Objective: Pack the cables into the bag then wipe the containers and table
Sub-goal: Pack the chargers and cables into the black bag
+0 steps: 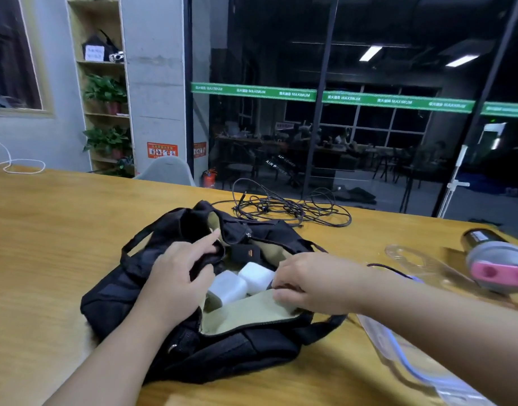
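Currently: packing stage, wiping not begun, as far as I can judge from where I stand.
Landmark: black bag (169,312), lying open on the wooden table (46,230); all places below are given relative to it.
Left hand (175,276): on the bag's left rim, thumb and lower fingers curled round the black fabric, pulling the mouth open; index finger stretched out toward the far side.
Right hand (307,285): at the bag's right rim, fingers bent and pinching the tan lining edge; whether anything else sits under the fingertips, I cannot tell.
Inside the bag: two white power adapters (240,284), side by side and touching; one small black item beyond them, not identifiable.
Cables (284,208): one tangled dark heap on the table just beyond the bag, not in it; separate cables cannot be counted.
Thin dark cord (389,269): right of the bag, behind the right wrist; its ends are hidden.
Containers: one clear plastic container (413,259) and one bottle with a pink lid (492,259), both right of the bag; one clear zip pouch (404,356) near-right of it.
White cable (14,165): one, far left of the bag, at the table's far edge.
Cloth or wipe: none visible.
Done: bag open, adapters in.
Left: cable heap to pack, then containers and table to wipe.
Progress estimate: early.
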A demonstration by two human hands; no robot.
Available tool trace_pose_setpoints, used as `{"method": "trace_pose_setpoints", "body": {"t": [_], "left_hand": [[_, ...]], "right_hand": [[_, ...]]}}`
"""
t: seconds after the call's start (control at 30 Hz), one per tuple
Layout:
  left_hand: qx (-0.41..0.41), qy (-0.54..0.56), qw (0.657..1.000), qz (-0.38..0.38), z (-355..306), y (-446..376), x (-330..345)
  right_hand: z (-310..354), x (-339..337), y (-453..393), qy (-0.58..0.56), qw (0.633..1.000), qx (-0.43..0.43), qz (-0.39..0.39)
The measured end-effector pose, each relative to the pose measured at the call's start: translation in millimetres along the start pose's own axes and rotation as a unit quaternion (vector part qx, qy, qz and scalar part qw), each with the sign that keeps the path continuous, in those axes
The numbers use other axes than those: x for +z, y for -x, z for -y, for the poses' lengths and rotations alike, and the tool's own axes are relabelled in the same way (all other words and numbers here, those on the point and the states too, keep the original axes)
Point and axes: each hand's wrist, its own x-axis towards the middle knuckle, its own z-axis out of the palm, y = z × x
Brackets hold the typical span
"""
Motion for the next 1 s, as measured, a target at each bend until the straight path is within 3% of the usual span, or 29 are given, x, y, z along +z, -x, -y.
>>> {"method": "trace_pose_setpoints", "body": {"t": [0.13,0.23,0.4,0.7,0.9,1.0], "left_hand": [[0.085,-0.035,0.995,-0.039,-3,3,0],[0.172,-0.121,0.974,-0.085,-9,3,0],[0.220,-0.233,0.946,-0.052,-28,4,10],[0.321,-0.177,0.930,-0.006,-108,18,70],[0.380,-0.152,0.912,0.028,-152,19,102],[0.435,-0.153,0.887,0.041,-178,18,117]], "right_hand": [[5,7,27,0.021,1.000,-0.012,-0.016],[7,12,49,0.040,0.998,-0.026,-0.051],[2,23,86,0.008,0.989,-0.025,-0.146],[-22,48,147,0.101,0.953,0.016,-0.286],[-41,56,195,0.137,0.937,0.052,-0.316],[-48,59,222,0.163,0.934,0.065,-0.312]]}}
